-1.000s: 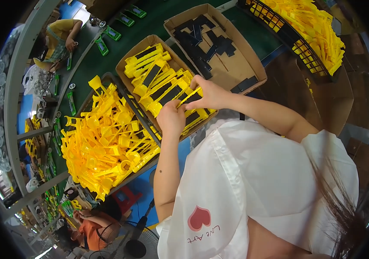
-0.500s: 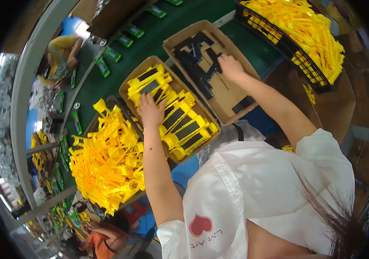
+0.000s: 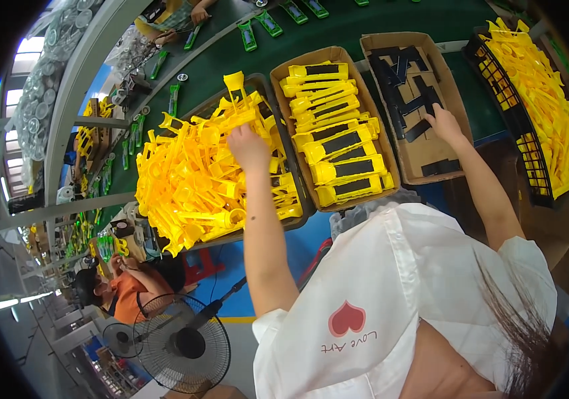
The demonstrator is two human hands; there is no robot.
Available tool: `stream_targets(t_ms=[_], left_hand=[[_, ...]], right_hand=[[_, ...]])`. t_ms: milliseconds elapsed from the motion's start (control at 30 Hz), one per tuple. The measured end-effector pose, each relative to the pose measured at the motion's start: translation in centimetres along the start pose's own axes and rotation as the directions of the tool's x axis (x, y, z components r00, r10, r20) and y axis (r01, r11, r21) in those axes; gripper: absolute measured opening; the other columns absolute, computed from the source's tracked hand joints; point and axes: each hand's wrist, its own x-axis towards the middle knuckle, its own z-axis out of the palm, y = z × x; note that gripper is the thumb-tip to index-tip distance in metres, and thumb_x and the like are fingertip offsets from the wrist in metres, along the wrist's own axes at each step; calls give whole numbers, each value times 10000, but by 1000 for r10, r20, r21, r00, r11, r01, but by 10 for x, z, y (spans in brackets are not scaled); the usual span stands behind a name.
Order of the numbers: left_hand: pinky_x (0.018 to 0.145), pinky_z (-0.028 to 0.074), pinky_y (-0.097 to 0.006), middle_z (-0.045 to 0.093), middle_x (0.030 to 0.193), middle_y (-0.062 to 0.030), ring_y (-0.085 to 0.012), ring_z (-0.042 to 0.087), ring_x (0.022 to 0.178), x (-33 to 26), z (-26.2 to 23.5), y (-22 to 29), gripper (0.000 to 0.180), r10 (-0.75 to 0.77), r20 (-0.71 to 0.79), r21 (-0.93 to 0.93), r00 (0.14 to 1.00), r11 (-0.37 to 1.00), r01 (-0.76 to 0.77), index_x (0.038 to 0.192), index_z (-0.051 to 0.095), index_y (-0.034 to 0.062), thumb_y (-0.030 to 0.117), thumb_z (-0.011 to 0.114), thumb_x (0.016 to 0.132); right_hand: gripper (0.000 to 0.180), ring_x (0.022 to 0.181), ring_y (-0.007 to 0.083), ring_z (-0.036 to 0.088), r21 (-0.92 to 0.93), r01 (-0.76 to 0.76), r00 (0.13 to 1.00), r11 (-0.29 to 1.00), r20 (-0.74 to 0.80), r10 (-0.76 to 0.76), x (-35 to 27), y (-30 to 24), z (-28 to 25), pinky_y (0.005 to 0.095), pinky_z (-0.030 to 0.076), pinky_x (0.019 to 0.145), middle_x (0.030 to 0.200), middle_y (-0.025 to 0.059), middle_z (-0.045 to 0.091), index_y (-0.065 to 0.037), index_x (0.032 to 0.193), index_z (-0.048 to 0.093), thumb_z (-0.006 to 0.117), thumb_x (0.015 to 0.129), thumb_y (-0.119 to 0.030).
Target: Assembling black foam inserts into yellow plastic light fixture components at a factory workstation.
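Observation:
My left hand [image 3: 250, 147] is at the top of a heap of loose yellow plastic parts [image 3: 188, 176], its fingers closed on one yellow plastic part [image 3: 236, 121]. The heap overfills a dark bin [image 3: 307, 199]. Beside it, a cardboard box [image 3: 391, 156] holds a stacked row of yellow parts with black strips [image 3: 341, 142] set along them. Over a second, shallower cardboard box [image 3: 438, 166], my right hand [image 3: 446, 126] reaches in with thumb and forefinger apart. Its fingertips are close to the flat black strips [image 3: 417, 130] lying there.
A black crate [image 3: 530, 156] heaped with yellow parts stands at the far right. Green-and-silver pieces [image 3: 269, 24] lie along the green conveyor belt [image 3: 221, 63]. Co-workers sit beyond the belt and at lower left, where an orange sleeve [image 3: 128, 306] shows near a standing fan [image 3: 188, 342].
The view has swung, so the boxes appear farther right. My left hand has left the row of stacked parts and moved left onto the loose heap. My right hand stays over the black strips.

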Motion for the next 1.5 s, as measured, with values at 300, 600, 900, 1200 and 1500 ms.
stream_targets(t_ms=[300, 600, 900, 1200, 1500], left_hand=[[681, 392, -287, 564, 819, -62, -170, 496, 765, -16, -80, -12, 161, -406, 245, -903, 880, 236, 360, 906, 542, 50, 88, 583, 756], [555, 362, -216, 487, 829, -33, -120, 406, 654, -41, -68, 44, 265, 300, 307, -296, 903, -872, 391, 1045, 479, 89, 171, 541, 801], [622, 406, -250, 546, 925, -88, -151, 494, 713, -48, -45, 76, 235, 187, 535, -352, 824, -838, 418, 1027, 498, 47, 104, 505, 799], [827, 481, -301, 511, 1002, -176, -247, 535, 939, -72, -41, 82, 270, 78, 775, -47, 627, -982, 181, 1035, 396, -81, -30, 468, 780], [763, 412, -233, 540, 981, -73, -124, 517, 841, -79, -78, 138, 299, 187, 638, -652, 747, -384, 654, 1054, 502, -32, 158, 529, 825]], right_hand=[[200, 454, 106, 487, 622, -33, 999, 782, 53, -1, -47, -34, -24, 231, 389, 447, 639, 71, 548, 1, 879, 490, 518, 813, -186], [150, 470, 44, 444, 768, 0, 991, 641, 83, -100, -60, -50, -46, 168, 362, 444, 660, 30, 541, -30, 885, 505, 493, 838, -173], [242, 589, 72, 501, 804, 31, 971, 594, 117, -210, -81, -75, -63, 176, 393, 520, 667, 19, 543, -27, 810, 559, 479, 849, -252], [193, 672, 113, 537, 851, -4, 936, 526, 188, -297, -85, -102, -61, 200, 435, 552, 782, 67, 578, -24, 965, 494, 530, 811, -135], [194, 518, 85, 501, 825, 42, 823, 564, 291, -487, -93, -134, -61, 214, 409, 478, 750, 40, 579, -30, 914, 516, 568, 785, -165]])
